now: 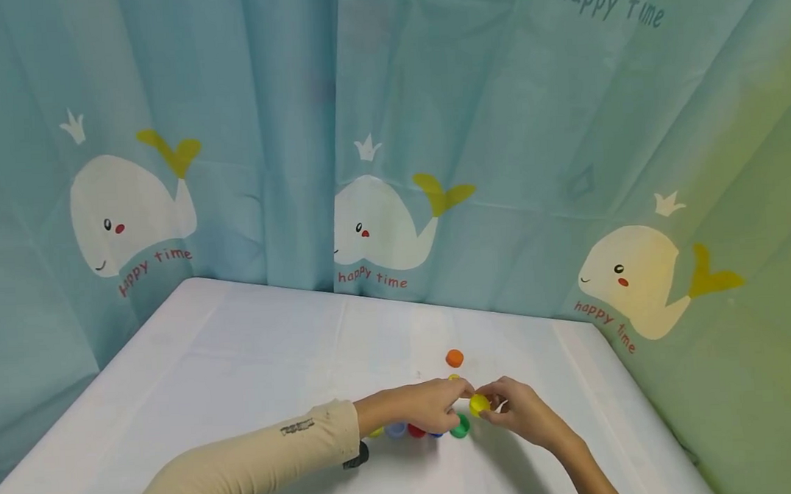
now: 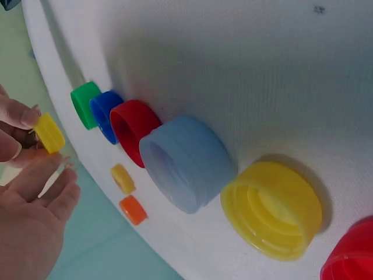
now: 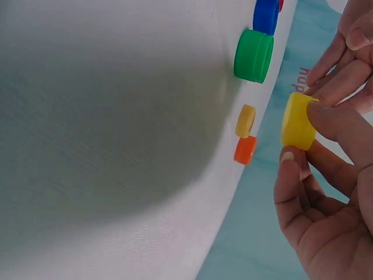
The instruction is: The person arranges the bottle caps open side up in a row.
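My right hand [image 1: 525, 414] pinches a yellow bottle cap [image 1: 479, 405] between thumb and fingers, raised above the table. From the other side my left hand [image 1: 435, 406] reaches over with its fingers loosely extended, the tips at the cap's edge. Below the hands a row of caps stands on the table: green [image 2: 85, 105], dark blue [image 2: 106, 115], red [image 2: 134, 131], pale blue [image 2: 186, 163], a wide yellow one [image 2: 271, 210] and another red one [image 2: 352, 256]. The left forearm hides part of this row in the head view.
Beyond the row lie a small orange cap [image 1: 455, 358] and a small yellowish cap [image 3: 246, 121], side by side. The white table [image 1: 274, 355] ends at a blue-green curtain [image 1: 286, 171] printed with whales, which hangs along the back and sides.
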`<move>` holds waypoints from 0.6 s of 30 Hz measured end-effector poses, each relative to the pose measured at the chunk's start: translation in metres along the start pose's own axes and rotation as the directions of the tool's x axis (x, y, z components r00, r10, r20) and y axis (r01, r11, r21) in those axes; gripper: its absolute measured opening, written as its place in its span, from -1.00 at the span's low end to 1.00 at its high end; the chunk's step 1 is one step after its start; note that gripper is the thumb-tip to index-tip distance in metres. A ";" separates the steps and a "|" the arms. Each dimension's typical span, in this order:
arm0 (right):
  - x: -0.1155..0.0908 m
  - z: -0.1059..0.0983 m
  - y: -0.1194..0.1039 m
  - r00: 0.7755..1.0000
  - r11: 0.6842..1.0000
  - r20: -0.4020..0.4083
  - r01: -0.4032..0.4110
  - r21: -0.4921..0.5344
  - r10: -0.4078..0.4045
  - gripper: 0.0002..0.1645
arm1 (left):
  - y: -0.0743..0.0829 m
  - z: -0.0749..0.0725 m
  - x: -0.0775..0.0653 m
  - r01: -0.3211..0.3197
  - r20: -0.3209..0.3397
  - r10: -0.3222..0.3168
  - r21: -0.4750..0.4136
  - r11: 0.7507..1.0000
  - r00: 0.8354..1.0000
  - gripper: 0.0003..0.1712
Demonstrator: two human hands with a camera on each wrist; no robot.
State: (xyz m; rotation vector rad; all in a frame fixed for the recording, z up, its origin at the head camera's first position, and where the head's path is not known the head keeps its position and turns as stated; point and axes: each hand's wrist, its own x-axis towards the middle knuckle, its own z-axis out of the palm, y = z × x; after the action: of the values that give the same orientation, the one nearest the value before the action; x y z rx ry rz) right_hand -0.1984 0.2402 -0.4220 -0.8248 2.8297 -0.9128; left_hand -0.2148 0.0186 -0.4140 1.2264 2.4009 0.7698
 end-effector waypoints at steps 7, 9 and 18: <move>-0.002 0.000 0.003 0.998 1.000 0.056 -0.017 -0.023 0.018 -0.71 | 0.002 0.004 0.004 -0.028 0.063 0.028 -0.006 1.000 0.998 -0.49; -0.003 0.001 0.004 0.998 0.999 0.066 -0.018 -0.033 0.020 -0.71 | 0.000 0.007 0.006 -0.040 0.071 0.041 -0.007 0.999 0.997 -0.49; -0.005 0.002 0.006 0.991 0.999 0.128 -0.019 -0.049 0.025 -0.72 | -0.006 0.019 0.010 -0.075 0.085 0.071 0.046 0.996 0.994 -0.54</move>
State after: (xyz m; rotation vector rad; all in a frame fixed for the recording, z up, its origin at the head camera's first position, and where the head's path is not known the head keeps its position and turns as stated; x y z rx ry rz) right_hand -0.1967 0.2462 -0.4277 -0.8241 2.7538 -0.7625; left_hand -0.2148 0.0301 -0.4334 1.3451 2.3323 0.6697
